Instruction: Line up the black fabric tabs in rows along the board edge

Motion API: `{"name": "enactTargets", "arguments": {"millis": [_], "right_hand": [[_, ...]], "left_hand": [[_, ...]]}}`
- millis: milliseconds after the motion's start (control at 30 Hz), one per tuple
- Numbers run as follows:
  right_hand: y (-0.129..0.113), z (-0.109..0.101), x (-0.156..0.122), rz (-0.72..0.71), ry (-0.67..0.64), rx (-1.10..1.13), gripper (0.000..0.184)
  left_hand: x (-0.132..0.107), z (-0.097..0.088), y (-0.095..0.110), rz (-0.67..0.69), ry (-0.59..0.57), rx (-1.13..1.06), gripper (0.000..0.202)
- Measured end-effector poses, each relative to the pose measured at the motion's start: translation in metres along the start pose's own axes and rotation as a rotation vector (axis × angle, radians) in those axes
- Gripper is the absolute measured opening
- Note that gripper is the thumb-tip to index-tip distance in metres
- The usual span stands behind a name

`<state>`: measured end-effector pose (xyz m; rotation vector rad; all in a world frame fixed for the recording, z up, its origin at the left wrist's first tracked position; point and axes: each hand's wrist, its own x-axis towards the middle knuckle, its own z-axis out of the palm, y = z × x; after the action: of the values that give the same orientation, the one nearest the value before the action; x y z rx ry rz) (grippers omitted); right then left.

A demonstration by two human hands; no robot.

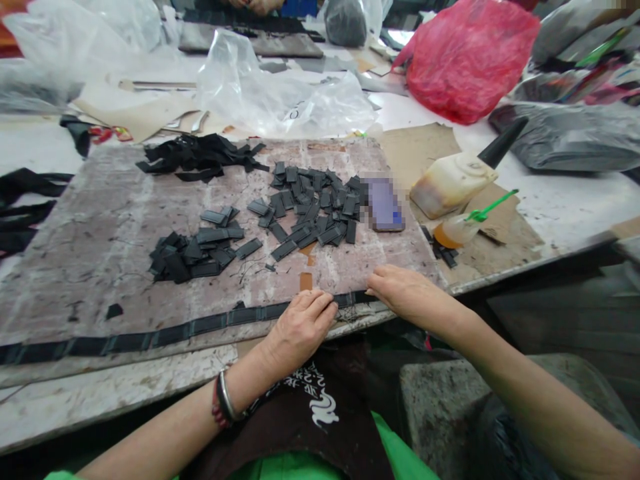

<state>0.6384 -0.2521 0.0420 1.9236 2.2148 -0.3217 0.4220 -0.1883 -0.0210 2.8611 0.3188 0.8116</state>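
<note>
A long black strip (pixel 209 324), marked off into short panels, lies along the front edge of a worn board (pixel 100 267). Over the strip, my left hand (pixel 303 321) is closed, fingers together and fingertips on the strip; its thumb is mostly hidden. Farther right, my right hand (pixel 403 290) has curled fingers pinching at the strip's right part. Some loose dark threads hang between the two hands. Small black rectangular tabs lie beyond them in a left heap (pixel 193 253) and a larger right heap (pixel 313 203).
A tangle of black strips (pixel 200 157) lies at the board's back. On the right are a phone (pixel 384 205), a stained bottle (pixel 447 183) with a black nozzle, and a small pot (pixel 456 231) holding amber liquid. Behind are clear plastic (pixel 280 100) and a red bag (pixel 470 60).
</note>
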Motion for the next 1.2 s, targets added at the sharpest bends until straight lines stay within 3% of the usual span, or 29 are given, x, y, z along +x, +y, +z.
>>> {"name": "enactTargets", "arguments": {"millis": [300, 500, 633, 767, 933, 1200], "right_hand": [[0.003, -0.002, 0.011, -0.021, 0.170, -0.106, 0.010], [-0.024, -0.008, 0.076, -0.135, 0.295, -0.113, 0.011], [-0.043, -0.006, 0.121, -0.246, 0.341, -0.145, 0.024], [-0.053, -0.012, 0.140, -0.274, 0.305, -0.141, 0.019], [-0.044, -0.025, 0.115, -0.247, 0.300, -0.097, 0.016], [0.030, 0.009, -0.008, 0.025, 0.344, 0.058, 0.019]], "left_hand": [[-0.002, 0.005, 0.000, -0.010, 0.010, -0.031, 0.018], [-0.001, 0.007, 0.001, -0.044, 0.022, -0.021, 0.017], [-0.002, 0.007, 0.002, -0.058, 0.029, -0.009, 0.018], [-0.003, 0.005, 0.002, -0.051, -0.001, -0.005, 0.020], [-0.003, 0.003, 0.001, -0.041, 0.000, -0.008, 0.019], [-0.002, 0.001, 0.001, -0.022, 0.026, -0.022, 0.018]]}}
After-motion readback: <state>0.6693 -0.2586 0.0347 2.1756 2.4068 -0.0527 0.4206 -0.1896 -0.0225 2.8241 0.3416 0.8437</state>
